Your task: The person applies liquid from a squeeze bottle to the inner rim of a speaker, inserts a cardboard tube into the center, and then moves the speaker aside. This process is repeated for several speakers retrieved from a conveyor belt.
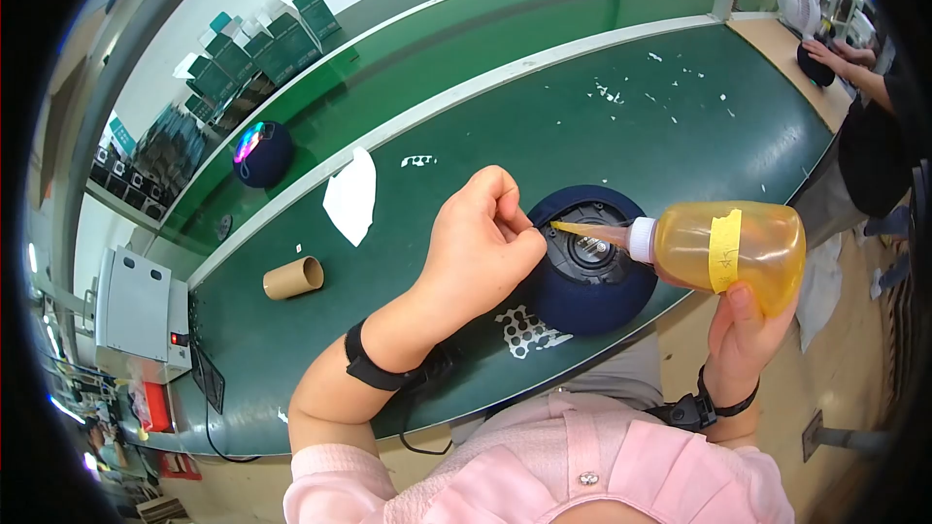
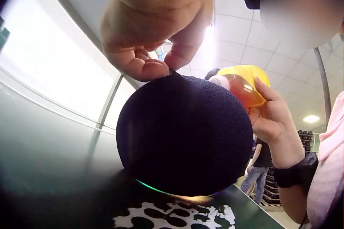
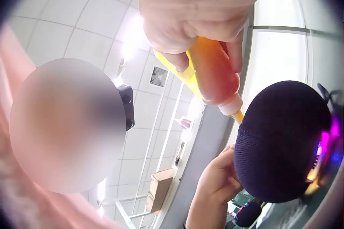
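Note:
A round speaker [image 1: 594,306] covered in dark navy fabric lies on the green bench, its open black underside facing up. My left hand [image 1: 478,252] pinches the fabric edge at the opening; the left wrist view shows the cloth [image 2: 176,78] drawn up to a small peak between thumb and finger. In my right hand [image 1: 749,325] is a squeeze bottle [image 1: 769,243] of amber liquid with a yellow tape label. It is tipped sideways, and its narrow nozzle [image 1: 587,231] reaches across the opening to the rim near the left fingertips. Colored light glows low on the speaker [image 3: 285,143].
Perforated white sheet scrap [image 1: 524,335] lies beside the speaker. Farther left are a cardboard tube [image 1: 293,278], a white paper piece [image 1: 351,199] and a grey box [image 1: 141,306]. Behind the divider stand another lit speaker [image 1: 267,157] and green boxes [image 1: 277,53]. Another person [image 1: 869,78] works at right.

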### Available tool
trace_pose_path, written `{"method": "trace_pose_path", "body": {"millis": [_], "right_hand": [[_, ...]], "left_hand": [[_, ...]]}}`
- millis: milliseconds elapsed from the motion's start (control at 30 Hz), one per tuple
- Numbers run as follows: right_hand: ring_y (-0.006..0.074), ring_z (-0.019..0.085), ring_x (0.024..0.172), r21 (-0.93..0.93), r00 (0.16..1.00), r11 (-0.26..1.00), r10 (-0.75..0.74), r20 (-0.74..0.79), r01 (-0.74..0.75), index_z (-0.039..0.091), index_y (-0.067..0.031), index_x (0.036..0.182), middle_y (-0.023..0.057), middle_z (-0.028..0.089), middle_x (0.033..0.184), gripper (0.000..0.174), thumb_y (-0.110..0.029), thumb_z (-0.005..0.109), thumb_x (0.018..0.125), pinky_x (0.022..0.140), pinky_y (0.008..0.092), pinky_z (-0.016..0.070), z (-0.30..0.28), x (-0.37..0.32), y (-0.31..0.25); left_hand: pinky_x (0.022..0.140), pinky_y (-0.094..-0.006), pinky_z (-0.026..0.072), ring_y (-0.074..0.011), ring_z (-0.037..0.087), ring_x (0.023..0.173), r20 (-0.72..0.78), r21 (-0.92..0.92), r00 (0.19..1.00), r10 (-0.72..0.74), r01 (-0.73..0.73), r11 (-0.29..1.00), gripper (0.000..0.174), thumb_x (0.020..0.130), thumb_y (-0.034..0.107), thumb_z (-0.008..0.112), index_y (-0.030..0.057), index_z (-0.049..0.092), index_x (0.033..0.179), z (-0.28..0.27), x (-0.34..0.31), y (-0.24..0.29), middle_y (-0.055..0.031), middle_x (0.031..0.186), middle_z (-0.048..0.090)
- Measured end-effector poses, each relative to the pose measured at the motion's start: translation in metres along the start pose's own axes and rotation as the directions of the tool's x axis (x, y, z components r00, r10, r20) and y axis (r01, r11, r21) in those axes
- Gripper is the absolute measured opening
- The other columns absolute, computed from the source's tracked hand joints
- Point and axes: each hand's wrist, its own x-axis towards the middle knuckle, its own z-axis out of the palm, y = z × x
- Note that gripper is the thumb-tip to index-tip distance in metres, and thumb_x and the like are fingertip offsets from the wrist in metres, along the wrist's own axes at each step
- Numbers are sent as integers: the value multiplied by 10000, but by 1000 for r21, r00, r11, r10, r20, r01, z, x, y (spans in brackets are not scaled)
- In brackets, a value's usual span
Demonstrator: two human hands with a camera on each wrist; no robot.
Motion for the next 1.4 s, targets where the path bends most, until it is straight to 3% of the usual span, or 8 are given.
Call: {"method": "trace_pose_path", "body": {"millis": [433, 667, 767, 933, 1033, 1167, 1233, 1400], "right_hand": [[212, 471, 1120, 25, 999, 999, -26, 33, 25, 366, 30, 1258, 107, 476, 1203, 605, -214, 660, 790, 973, 339, 344, -9, 1, 8], [210, 476, 1119, 51, 997, 997, -64, 33, 62, 367, 40, 1257, 117, 476, 1210, 590, -208, 642, 797, 975, 345, 345, -17, -2, 13], [215, 473, 1124, 34, 996, 996, -89, 21, 88, 367, 39, 1259, 121, 472, 1219, 586, -216, 638, 806, 976, 350, 344, -23, -7, 21], [220, 468, 1133, 24, 997, 997, -72, 11, 71, 367, 31, 1261, 121, 469, 1223, 588, -238, 638, 814, 976, 355, 346, -34, -6, 26], [214, 468, 1130, 30, 998, 998, -61, -11, 61, 358, 25, 1266, 114, 468, 1220, 613, -258, 649, 807, 975, 349, 347, -33, -6, 27], [206, 465, 1127, 17, 996, 996, -86, 14, 86, 347, 23, 1270, 108, 465, 1216, 646, -285, 663, 797, 975, 342, 345, -34, -6, 27], [202, 464, 1124, 10, 998, 998, -55, 26, 54, 343, 21, 1270, 105, 463, 1213, 668, -305, 672, 789, 974, 337, 345, -32, -8, 23], [209, 466, 1124, 8, 998, 998, -57, 10, 57, 340, 22, 1272, 108, 463, 1216, 680, -313, 674, 784, 973, 343, 346, -32, -7, 22]], "left_hand": [[648, -210, 426, -67, 509, 732, 119, 134, 993, 17, -33, 990, 201, 763, 34, 648, 62, 461, 832, -36, -4, 13, -19, 832, 551], [592, -259, 441, -115, 546, 645, -320, 643, 947, 24, 199, 739, 167, 728, 132, 671, 23, 559, 787, -174, 15, 6, -34, 690, 566], [701, -365, 473, -278, 606, 786, -501, 810, 859, 108, 420, 410, 288, 661, 228, 668, 43, 593, 868, -258, 30, -38, -135, 813, 623], [907, -368, 440, -310, 554, 1034, -624, 693, 768, -144, 629, 354, 683, 567, 301, 769, 87, 533, 1172, -326, 51, -105, -164, 1141, 561], [988, -419, 361, -371, 399, 1204, -584, 757, 812, -16, 551, 350, 973, 536, 348, 795, 122, 317, 1353, -323, 69, -134, -210, 1343, 357], [940, -478, 401, -414, 419, 1174, -767, 87, 548, -333, 604, 792, 1097, 520, 334, 840, 40, 214, 1371, -317, 97, -146, -226, 1306, 387], [870, -532, 436, -400, 463, 1127, -701, -255, 396, -593, 638, 727, 1058, 543, 297, 847, 3, 228, 1349, -314, 108, -152, -210, 1281, 417], [858, -587, 373, -336, 449, 1135, -532, -689, 463, -709, 250, 681, 714, 694, 541, 635, 157, 424, 1258, -316, 112, -158, -96, 1279, 446]]}}
